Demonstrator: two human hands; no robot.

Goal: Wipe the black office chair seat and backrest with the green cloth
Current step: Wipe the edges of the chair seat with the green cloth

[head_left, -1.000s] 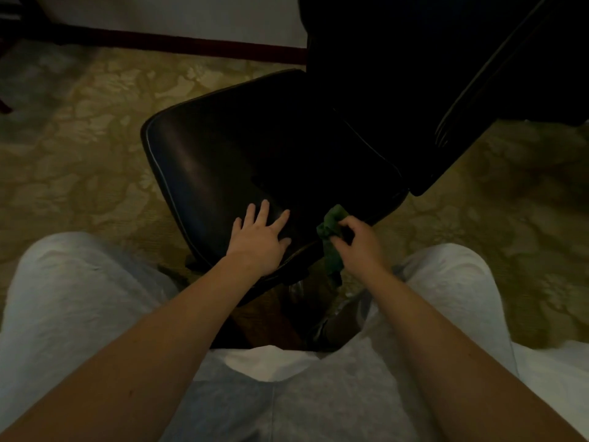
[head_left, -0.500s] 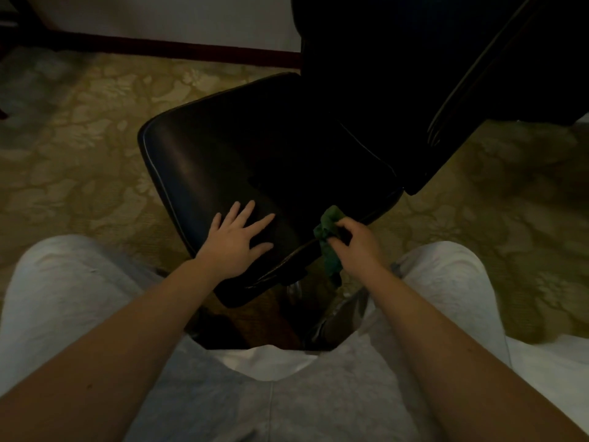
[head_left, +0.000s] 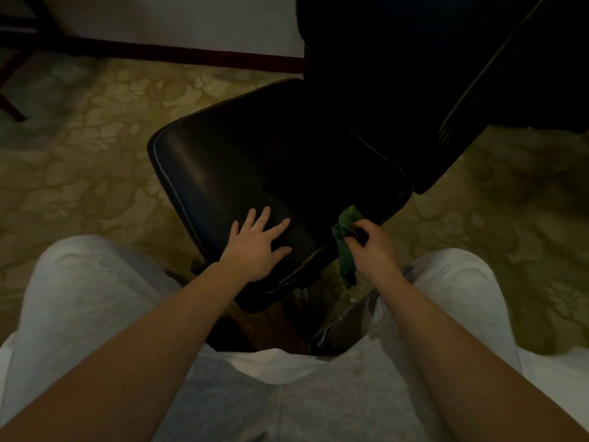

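The black office chair seat lies in the middle of the head view, its corner pointing toward me. The dark backrest rises at the upper right. My left hand lies flat with spread fingers on the seat's near corner. My right hand pinches the bunched green cloth at the seat's near right edge, and part of the cloth hangs down below the edge.
Patterned yellow-green carpet surrounds the chair. A white wall with a dark baseboard runs along the back. A dark wooden furniture leg stands at the far left. My knees in light grey trousers flank the chair's base.
My left hand slid a little to the left and back on the seat's corner. The right hand with the cloth stayed at the seat's edge, shifting only slightly.
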